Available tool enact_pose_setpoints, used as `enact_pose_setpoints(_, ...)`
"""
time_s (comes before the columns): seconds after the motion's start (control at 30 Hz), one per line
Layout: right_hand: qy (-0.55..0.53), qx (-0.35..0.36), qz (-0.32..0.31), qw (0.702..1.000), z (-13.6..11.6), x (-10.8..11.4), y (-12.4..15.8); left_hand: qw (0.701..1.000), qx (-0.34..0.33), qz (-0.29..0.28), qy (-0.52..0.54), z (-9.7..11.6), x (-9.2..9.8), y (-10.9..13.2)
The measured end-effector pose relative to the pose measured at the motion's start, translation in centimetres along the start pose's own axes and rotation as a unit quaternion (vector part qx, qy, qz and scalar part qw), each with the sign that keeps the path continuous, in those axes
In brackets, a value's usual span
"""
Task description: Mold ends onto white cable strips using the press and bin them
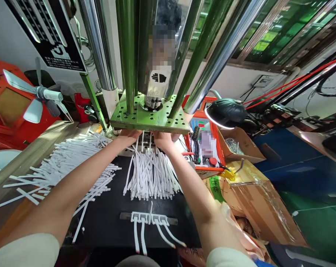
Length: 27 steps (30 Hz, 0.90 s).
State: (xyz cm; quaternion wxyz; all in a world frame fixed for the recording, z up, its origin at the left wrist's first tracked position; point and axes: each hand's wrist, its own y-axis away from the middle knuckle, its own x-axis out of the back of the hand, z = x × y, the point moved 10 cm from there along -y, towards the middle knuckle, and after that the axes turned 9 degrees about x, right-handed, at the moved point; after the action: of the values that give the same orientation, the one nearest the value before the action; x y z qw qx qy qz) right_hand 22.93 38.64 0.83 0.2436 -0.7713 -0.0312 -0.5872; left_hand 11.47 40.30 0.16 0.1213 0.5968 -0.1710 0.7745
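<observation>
Both forearms reach forward to a green metal press plate [149,122]. My left hand [129,136] is under its front edge on the left, with the fingers hidden. Beneath the same edge on the right is my right hand [162,141], its fingers also out of sight. A few white strips run from between the hands toward me, onto a pile of thin white strips [153,176] on the black work surface [106,222]. Closer to me lies a white moulded piece [149,218] on a flat metal bar, with several strips trailing from it and a thin sprue standing up.
A larger heap of white strips [76,159] spreads on the left. Green rods and shiny columns [98,44] rise around the press. To the right are a black lamp [226,113], a red control box [222,148] and cardboard boxes [256,196]. A small fan [40,92] stands left.
</observation>
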Motion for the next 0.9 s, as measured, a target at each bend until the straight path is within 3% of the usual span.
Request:
enact_pose_setpoints(0.1, -0.008, 0.008, -0.019, 1.0, -1.0, 0.7, 2.6, 1.0, -0.001, -0.019, -0.017, 1.0, 0.3, 1.4)
enact_pose_setpoints(0.2, -0.031, 0.026, -0.035, 0.999, -1.9, 1.3, 10.1, 0.999, -0.007, -0.039, -0.006, 0.9, 0.0, 6.4)
enact_pose_setpoints(0.27, -0.066, 0.05, -0.007, 0.997, -2.8, 2.6, 17.1, 0.998, -0.054, -0.027, 0.027, 1.1, 0.1, 12.5)
enact_pose_setpoints(0.33, -0.106, 0.062, 0.034, 0.992, -3.6, 4.4, 24.6, 0.989, -0.135, 0.021, 0.053, 1.5, 0.7, 20.4)
enact_pose_setpoints(0.37, -0.114, 0.051, 0.029, 0.992, -3.8, 4.7, 28.0, 0.984, -0.162, 0.058, 0.042, 1.5, 1.2, 24.3)
enact_pose_setpoints(0.43, -0.109, 0.05, -0.007, 0.993, -4.9, 4.6, 33.3, 0.975, -0.217, 0.055, 0.005, 1.4, 0.4, 31.1)
enact_pose_setpoints(0.5, -0.061, 0.049, -0.047, 0.996, -5.8, 3.9, 36.5, 0.973, -0.217, 0.05, -0.052, 0.6, -0.6, 34.9)
enact_pose_setpoints(0.63, 0.039, 0.023, -0.043, 0.998, -6.1, 3.3, 37.3, 0.965, -0.206, 0.049, -0.153, -0.9, -2.4, 36.3)
enact_pose_setpoints(0.9, 0.044, 0.009, -0.023, 0.999, -6.1, 3.6, 36.4, 0.965, -0.197, 0.062, -0.16, -1.1, -2.5, 36.0)
